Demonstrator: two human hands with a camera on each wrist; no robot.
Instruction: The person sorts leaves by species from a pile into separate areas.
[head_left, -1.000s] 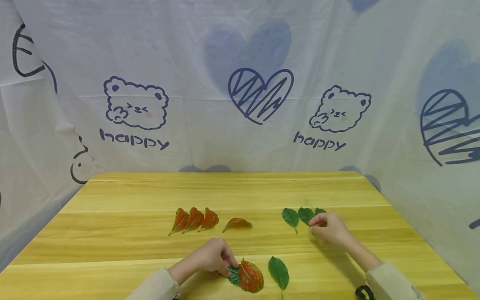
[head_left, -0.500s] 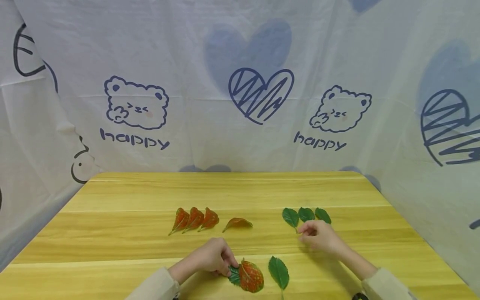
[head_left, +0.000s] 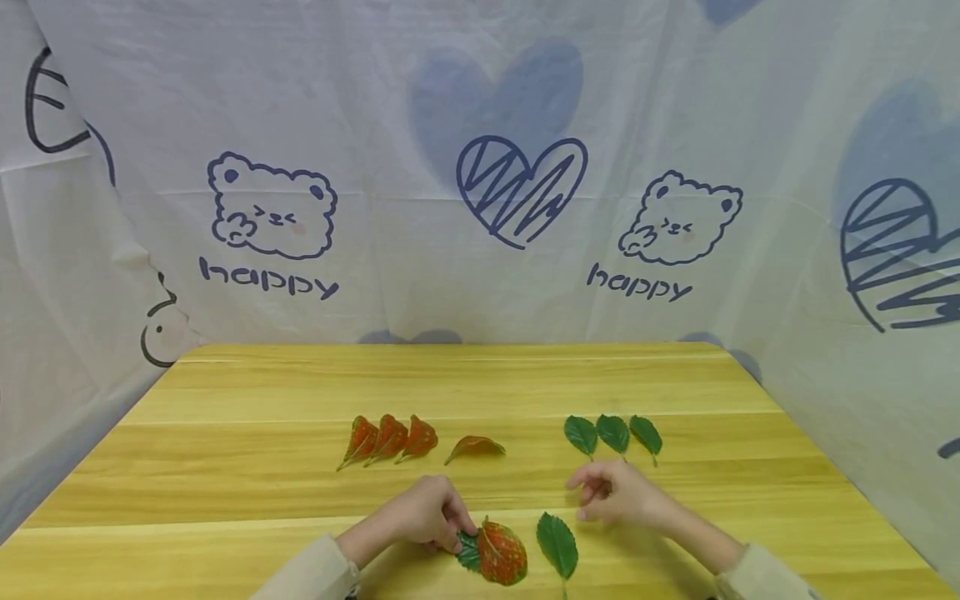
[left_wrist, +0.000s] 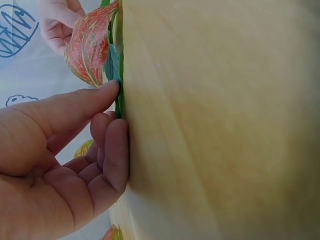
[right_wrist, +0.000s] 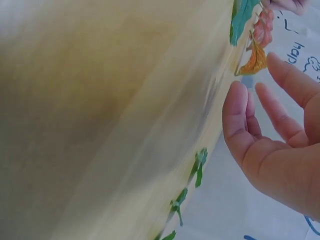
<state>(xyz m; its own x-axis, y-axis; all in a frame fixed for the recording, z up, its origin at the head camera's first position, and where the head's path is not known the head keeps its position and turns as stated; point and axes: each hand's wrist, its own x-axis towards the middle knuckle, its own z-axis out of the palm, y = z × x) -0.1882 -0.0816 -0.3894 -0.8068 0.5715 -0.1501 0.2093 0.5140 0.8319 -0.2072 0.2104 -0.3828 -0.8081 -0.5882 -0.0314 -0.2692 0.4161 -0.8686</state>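
My left hand (head_left: 435, 515) pinches the edge of a dark green leaf (head_left: 468, 552) between thumb and fingers near the front of the table. Overlapping that leaf is a broad red leaf (head_left: 502, 552) with yellow-green speckles, which bulges upward in the left wrist view (left_wrist: 90, 47). Just right of them lies a single green leaf (head_left: 557, 544) with a toothed edge, its stem toward me. My right hand (head_left: 617, 495) hovers above and right of that green leaf. Its fingers are loosely bent and apart, with nothing between them.
Farther back on the wooden table (head_left: 300, 375), three red leaves (head_left: 390, 436) overlap in a row at left. A curled orange-red leaf (head_left: 476, 447) lies beside them. Three green leaves (head_left: 613, 431) form a row behind my right hand. A printed cloth (head_left: 390, 250) hangs behind the table.
My right hand has come away from the green leaf row, moving left and toward me, uncovering the rightmost leaf. My left hand and its leaf have stayed in place.
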